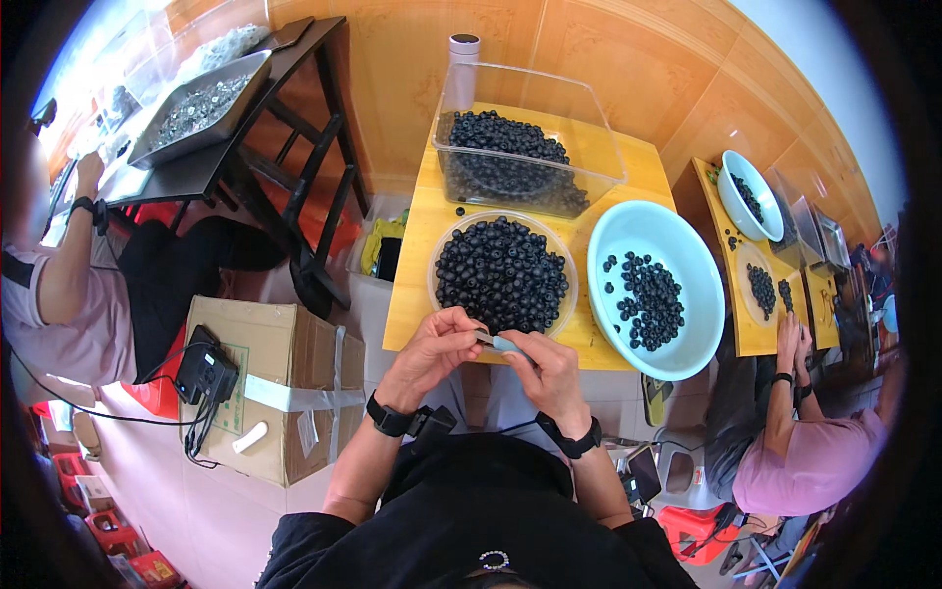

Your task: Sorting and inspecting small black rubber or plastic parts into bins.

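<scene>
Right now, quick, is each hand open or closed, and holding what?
Left hand: pinched closed; what it holds cannot be told.
Right hand: closed, holding a small pale-blue-handled tool with a grey tip.

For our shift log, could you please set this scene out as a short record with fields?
Left hand: fingertips pinched by the tool's tip; contents unclear
Right hand: gripping a small blue-handled tool
Round tray: heaped with black beads
Clear bin: more beads, beyond the tray
Blue basin: scattered beads, right of tray
Surface: yellow table
</scene>
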Available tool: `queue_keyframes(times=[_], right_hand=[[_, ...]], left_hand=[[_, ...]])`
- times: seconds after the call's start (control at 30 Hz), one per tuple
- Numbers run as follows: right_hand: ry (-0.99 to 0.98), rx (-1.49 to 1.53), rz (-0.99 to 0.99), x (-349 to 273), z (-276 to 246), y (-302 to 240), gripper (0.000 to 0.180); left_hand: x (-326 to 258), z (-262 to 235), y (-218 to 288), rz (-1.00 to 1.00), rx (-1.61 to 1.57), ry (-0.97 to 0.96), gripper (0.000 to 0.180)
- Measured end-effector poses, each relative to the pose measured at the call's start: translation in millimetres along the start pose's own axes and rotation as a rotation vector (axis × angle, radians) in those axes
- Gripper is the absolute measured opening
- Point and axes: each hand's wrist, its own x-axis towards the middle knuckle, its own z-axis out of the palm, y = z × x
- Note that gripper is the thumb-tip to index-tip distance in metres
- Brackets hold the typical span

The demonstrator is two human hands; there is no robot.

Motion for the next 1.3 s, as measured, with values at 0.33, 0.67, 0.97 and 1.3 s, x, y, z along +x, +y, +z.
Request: queue_keyframes(times=[0.33, 0.67, 0.97, 1.3], right_hand=[[0.202, 0.113, 0.263, -9, -19, 18, 0.020], [-0.062, 0.316, 0.180, -10, -4, -10, 0.023], [0.366, -0.015, 0.337, -23, -69, 7, 0.017], [0.617, -0.125, 0.435, -34, -102, 51, 0.039]], left_hand=[[-4, 17, 4, -0.024, 0.058, -0.017, 0.012], [-2, 2, -18, -0.205, 0.100, -0.085, 0.015], [-5, 28, 19, -0.046, 0.259, 0.005, 0.025], [-55, 182, 134, 0.464, -0.064, -0.489, 0.107]])
